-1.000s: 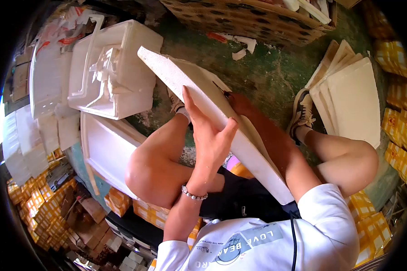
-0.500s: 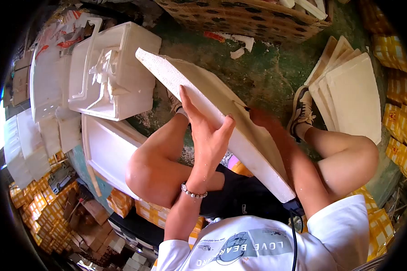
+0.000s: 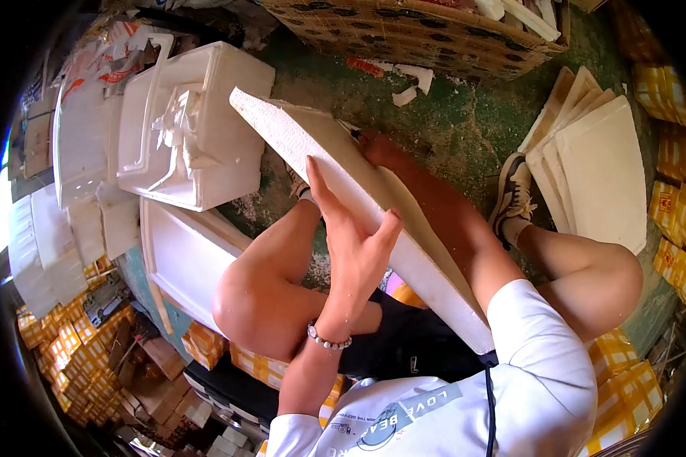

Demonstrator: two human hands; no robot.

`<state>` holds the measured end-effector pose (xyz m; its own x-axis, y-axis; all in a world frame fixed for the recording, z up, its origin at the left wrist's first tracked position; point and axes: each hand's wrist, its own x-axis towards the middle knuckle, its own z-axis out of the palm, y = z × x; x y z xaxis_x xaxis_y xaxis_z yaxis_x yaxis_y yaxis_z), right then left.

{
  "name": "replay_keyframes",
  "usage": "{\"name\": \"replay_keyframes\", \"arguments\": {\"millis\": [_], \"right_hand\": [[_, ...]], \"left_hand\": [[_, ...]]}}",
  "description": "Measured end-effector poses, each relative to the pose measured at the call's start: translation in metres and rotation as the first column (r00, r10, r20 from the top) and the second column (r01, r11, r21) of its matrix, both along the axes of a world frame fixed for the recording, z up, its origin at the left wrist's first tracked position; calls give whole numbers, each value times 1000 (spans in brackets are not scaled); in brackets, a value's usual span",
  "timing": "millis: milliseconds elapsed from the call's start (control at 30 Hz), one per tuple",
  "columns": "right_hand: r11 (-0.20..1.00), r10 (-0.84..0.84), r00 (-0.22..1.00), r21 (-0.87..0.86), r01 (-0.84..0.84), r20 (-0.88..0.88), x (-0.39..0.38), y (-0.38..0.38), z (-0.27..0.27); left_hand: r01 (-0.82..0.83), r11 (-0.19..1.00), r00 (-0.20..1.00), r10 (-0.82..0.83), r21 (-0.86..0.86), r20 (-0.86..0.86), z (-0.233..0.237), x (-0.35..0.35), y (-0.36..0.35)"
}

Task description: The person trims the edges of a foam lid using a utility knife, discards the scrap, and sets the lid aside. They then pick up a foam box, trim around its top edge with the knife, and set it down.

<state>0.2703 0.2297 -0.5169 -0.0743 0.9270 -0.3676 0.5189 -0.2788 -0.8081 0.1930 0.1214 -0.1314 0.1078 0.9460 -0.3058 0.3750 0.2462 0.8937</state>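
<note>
A white foam box lid (image 3: 427,266) is held tilted on edge across my lap, its long edge facing me. My left hand (image 3: 352,236) grips it, thumb and fingers spread along the near edge, a beaded bracelet on the wrist. On the far side, my right hand (image 3: 375,148) is closed near the upper part of the lid. A small knife (image 3: 349,127), only its thin tip showing, juts from those fingers against the lid's far edge; the handle is hidden in the dark, blurred grip.
At left stands a white foam box (image 3: 232,129) with broken foam inside, another foam piece (image 3: 187,247) below it. Flat foam sheets (image 3: 598,175) fan out at right. A large cardboard box (image 3: 419,38) stands ahead, foam scraps (image 3: 413,78) before it. Yellow-checked packages (image 3: 625,388) lie around.
My right hand has slid up and forward along the lid's far side, the knife with it, towards the upper end. The left hand keeps its hold and the lid has barely moved.
</note>
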Motion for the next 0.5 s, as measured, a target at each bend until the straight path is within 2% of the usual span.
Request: {"name": "replay_keyframes", "arguments": {"millis": [133, 200, 233, 300, 333, 400, 433, 500], "right_hand": [[999, 53, 999, 10, -53, -2, 2, -7, 27], [984, 103, 994, -143, -108, -40, 9, -7, 23], [984, 102, 994, -142, -107, -39, 11, -11, 21], [985, 115, 993, 128, -112, -9, 17, -29, -2], [985, 115, 993, 127, -113, -6, 22, -39, -3], [915, 345, 885, 100, -392, 312, 30, -69, 20], [915, 346, 885, 96, -391, 312, 32, -82, 24], [999, 49, 997, -13, -48, 67, 34, -102, 20]], "left_hand": [[23, 999, 1000, -23, 40, -4, -5, -1, -1], [16, 999, 1000, -16, 33, -6, -4, 1, 1], [3, 1000, 1000, -3, 31, -8, -3, 2, 1], [-8, 1000, 1000, 8, 1, 28, 2, 5, 2], [-21, 999, 998, 23, -29, 61, 4, 5, 2], [-23, 1000, 998, 25, -21, 60, 0, 4, 1], [-24, 1000, 998, 25, -13, 55, -2, 3, 1], [-20, 1000, 999, 20, -2, 32, -2, 3, 1]]}}
